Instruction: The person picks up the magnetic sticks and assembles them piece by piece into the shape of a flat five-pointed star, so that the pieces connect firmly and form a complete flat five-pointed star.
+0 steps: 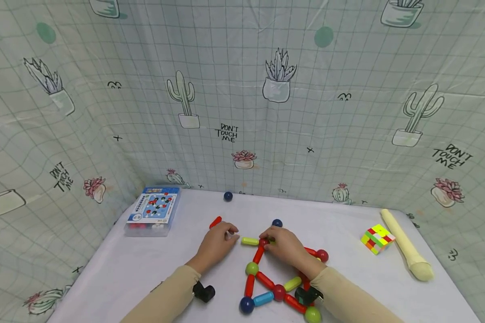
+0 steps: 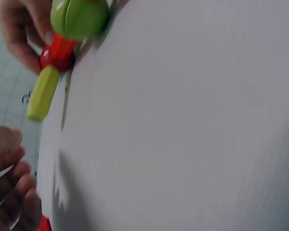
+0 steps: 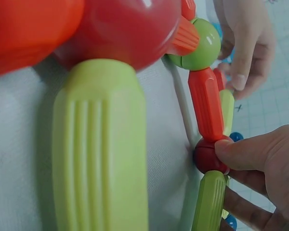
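My right hand (image 1: 288,246) pinches a dark red ball (image 3: 208,156) between thumb and fingers, at the far corner of a frame of magnetic rods and balls. From that ball a yellow-green rod (image 1: 249,241) juts out to the left. Its free end points toward my left hand (image 1: 215,246), which has bent, loose fingers and a small gap between it and the rod. A red rod (image 1: 258,255) runs from the held ball to a green ball (image 1: 252,268). Just beyond the left hand lies a loose red rod (image 1: 215,222). The right hand hides part of the frame.
A dark blue ball (image 1: 228,196) sits at the table's back edge, another blue ball (image 1: 277,223) behind my right hand. At the back left stands a plastic kit box (image 1: 151,211). Toward the right are a puzzle cube (image 1: 377,238) and a pale yellow roll (image 1: 406,246).
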Tool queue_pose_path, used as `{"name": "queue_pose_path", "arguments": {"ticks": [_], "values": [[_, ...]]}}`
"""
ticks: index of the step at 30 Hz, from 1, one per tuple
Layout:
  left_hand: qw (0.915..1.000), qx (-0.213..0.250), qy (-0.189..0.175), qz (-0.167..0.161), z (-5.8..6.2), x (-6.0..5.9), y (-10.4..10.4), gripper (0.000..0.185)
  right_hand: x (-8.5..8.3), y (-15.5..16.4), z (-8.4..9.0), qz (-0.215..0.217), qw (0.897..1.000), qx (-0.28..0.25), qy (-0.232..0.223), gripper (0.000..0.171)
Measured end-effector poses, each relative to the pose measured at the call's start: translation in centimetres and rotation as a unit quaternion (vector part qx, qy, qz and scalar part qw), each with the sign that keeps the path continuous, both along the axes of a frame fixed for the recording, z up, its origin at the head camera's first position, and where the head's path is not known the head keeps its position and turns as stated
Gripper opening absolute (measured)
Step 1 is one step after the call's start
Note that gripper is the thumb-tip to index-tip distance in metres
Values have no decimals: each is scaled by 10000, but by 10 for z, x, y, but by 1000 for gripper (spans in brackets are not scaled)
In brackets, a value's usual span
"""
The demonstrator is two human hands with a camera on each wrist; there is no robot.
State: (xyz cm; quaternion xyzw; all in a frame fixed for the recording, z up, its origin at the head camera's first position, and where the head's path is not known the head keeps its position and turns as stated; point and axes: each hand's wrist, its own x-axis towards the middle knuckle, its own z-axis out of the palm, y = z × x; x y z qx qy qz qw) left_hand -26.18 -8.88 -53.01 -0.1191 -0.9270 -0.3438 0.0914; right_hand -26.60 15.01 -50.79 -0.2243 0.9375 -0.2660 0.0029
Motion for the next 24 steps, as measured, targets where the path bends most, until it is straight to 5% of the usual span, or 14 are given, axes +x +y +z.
{"name": "queue_pose_path", "arguments": {"ticks": [4, 8, 17, 24], "values": [[9952, -87, 245, 946, -5, -12, -17, 24, 0, 1, 0, -7, 10000, 24, -23, 22], [9891, -351, -102, 1427, -9, -24, -32, 41, 0, 0, 0, -14, 10000, 77, -53, 21], [9946, -638, -126, 811, -3, -26, -40, 18, 1, -1, 1, -131, 9998, 87, -112, 22], [9977, -395, -544, -4, -3, -5, -36, 17, 0, -1, 0, -105, 9999, 91, -91, 22]]}}
